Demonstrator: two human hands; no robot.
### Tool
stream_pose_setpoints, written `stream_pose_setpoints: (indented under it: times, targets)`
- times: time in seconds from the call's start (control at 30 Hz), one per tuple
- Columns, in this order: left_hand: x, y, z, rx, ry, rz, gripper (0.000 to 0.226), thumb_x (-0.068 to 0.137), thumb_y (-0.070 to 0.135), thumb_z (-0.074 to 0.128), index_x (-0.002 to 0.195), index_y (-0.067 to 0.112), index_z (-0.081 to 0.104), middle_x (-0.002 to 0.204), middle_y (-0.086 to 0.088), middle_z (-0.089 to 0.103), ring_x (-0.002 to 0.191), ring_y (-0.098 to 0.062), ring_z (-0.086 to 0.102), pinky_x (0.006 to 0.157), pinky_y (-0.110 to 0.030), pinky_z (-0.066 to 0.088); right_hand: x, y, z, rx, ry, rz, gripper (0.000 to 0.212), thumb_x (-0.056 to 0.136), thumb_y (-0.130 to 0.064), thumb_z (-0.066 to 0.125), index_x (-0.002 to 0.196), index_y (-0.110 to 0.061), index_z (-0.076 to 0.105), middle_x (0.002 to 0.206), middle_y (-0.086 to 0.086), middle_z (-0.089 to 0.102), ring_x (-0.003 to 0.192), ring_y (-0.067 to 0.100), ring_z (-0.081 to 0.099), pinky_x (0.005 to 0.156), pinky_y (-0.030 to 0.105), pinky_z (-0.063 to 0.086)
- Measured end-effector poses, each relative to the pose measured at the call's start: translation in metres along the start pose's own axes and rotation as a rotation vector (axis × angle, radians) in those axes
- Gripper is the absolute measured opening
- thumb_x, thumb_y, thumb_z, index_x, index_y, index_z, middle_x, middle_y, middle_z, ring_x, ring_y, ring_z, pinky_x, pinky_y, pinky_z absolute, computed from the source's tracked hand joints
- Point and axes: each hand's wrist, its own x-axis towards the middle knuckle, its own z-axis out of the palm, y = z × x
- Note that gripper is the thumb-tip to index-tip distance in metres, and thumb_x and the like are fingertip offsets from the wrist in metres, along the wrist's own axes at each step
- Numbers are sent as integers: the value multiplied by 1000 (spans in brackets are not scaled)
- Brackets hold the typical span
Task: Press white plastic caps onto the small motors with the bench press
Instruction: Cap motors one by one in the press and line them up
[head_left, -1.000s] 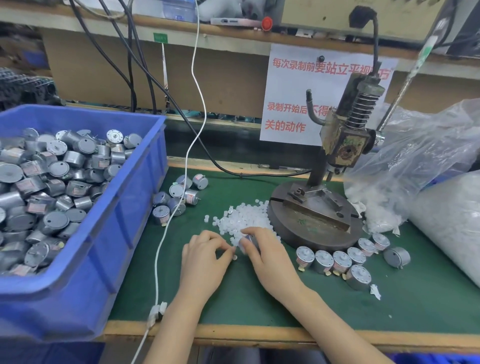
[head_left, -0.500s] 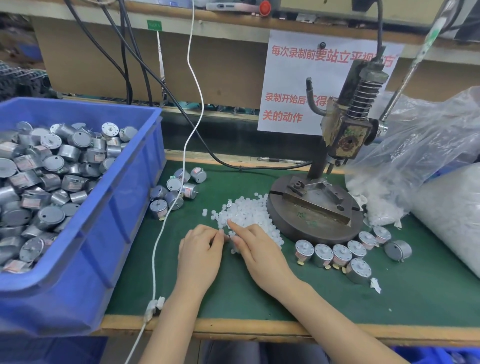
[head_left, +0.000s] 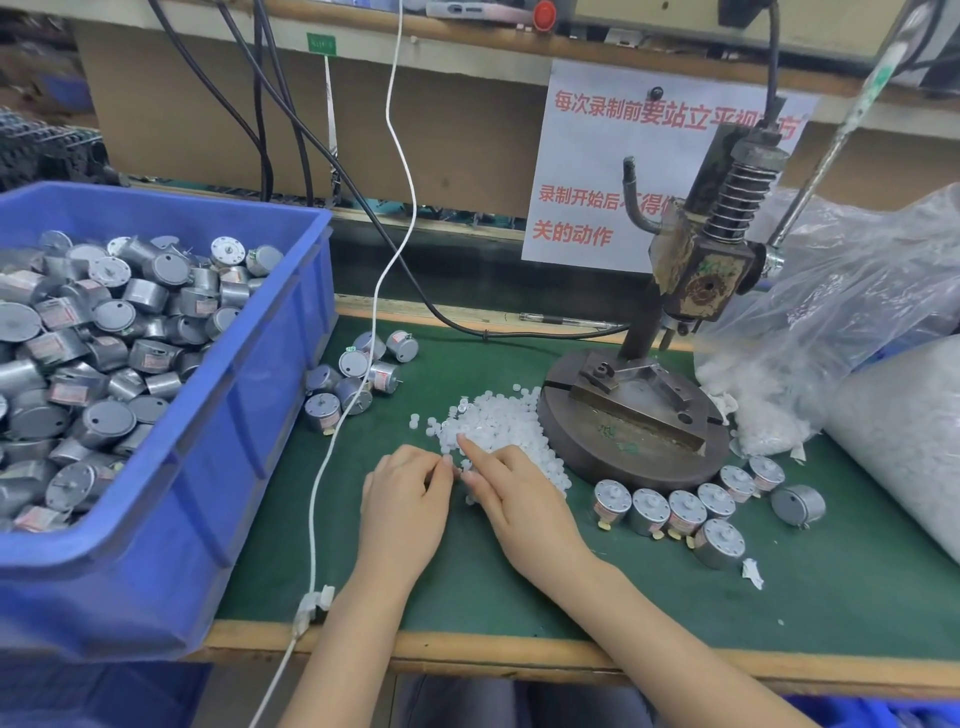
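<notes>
Caps (head_left: 498, 421) now under right hand (head_left: 524, 501) forefinger

Caps (head_left: 498, 421) just past my right hand (head_left: 524, 509): white plastic, half-translucent, matt. Motors (head_left: 649, 512) right of that hand: metal cans, dull grey sheen, paper labels. Press base (head_left: 634, 447) beyond them: dark metal, worn and scuffed. Bench (head_left: 675, 613) under my left hand (head_left: 405, 509): matt green mat, bare wood edge. Bin (head_left: 234, 467) left of it: smooth blue plastic, slight gloss. Bag (head_left: 852, 312) far right: clear, crinkled, shiny plastic film.
</notes>
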Motion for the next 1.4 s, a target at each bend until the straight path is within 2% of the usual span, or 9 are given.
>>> stream_pose_setpoints:
  times: [0.13,0.27,0.6,0.77,0.87,1.0,1.07,1.2,1.4]
  targets:
    - [1,-2,-1,-34,7,0,25,94,16,47,84,7,68,91,-4,59,94,-22,50,88,-33,36,0,-3,1,-144,-16,-56,47,99,-36,33,146,-33,24,109,2,43,95,17,46,68,29,36]
    - [1,-1,-3,-118,67,-40,26,94,12,46,81,7,67,85,0,54,93,-21,49,73,-22,28,2,-3,-1,-196,-34,-93,49,100,-34,35,146,-27,24,106,9,43,90,23,46,68,31,36]
    - [1,0,-4,-98,90,-19,26,94,8,46,78,3,66,80,0,52,87,-22,50,77,-27,32,0,-11,2,-198,19,-141,45,97,-30,46,140,-17,42,99,17,51,83,32,51,61,32,33]
    - [1,-2,-2,-98,77,-40,27,94,11,46,79,6,68,88,-6,58,92,-23,50,75,-25,31,2,-5,2,-179,16,-52,48,99,-39,36,145,-28,29,107,11,48,96,26,48,72,33,36]
    - [2,-3,0,-87,77,-30,26,93,11,47,76,9,67,85,-4,57,92,-23,50,75,-25,31,-1,-2,-1,19,31,-66,44,98,-37,39,142,-32,35,103,5,49,96,18,47,82,30,40]
    - [0,-2,1,-103,73,11,17,88,6,53,81,17,64,85,1,58,86,-21,52,79,-31,39,0,4,-7,361,164,29,31,98,-25,45,127,-26,54,98,0,51,86,-5,45,81,2,30]
    - [-3,1,2,-62,61,79,19,83,4,56,96,17,63,88,5,54,84,-17,50,82,-33,43,3,7,-8,403,180,112,27,98,-24,43,122,-23,56,102,2,56,86,-7,45,79,-1,27]
    - [-12,5,8,80,-75,320,48,76,22,65,121,26,49,102,17,43,94,-3,41,82,-19,34,2,8,-7,413,199,157,25,99,-26,42,118,-20,57,103,1,60,92,3,48,78,0,28]
    - [-10,5,9,77,-38,320,23,73,27,71,91,19,60,82,18,50,84,-9,49,72,-25,42,0,3,-4,312,161,150,26,100,-33,35,106,-21,57,101,-3,58,98,10,49,83,26,37]
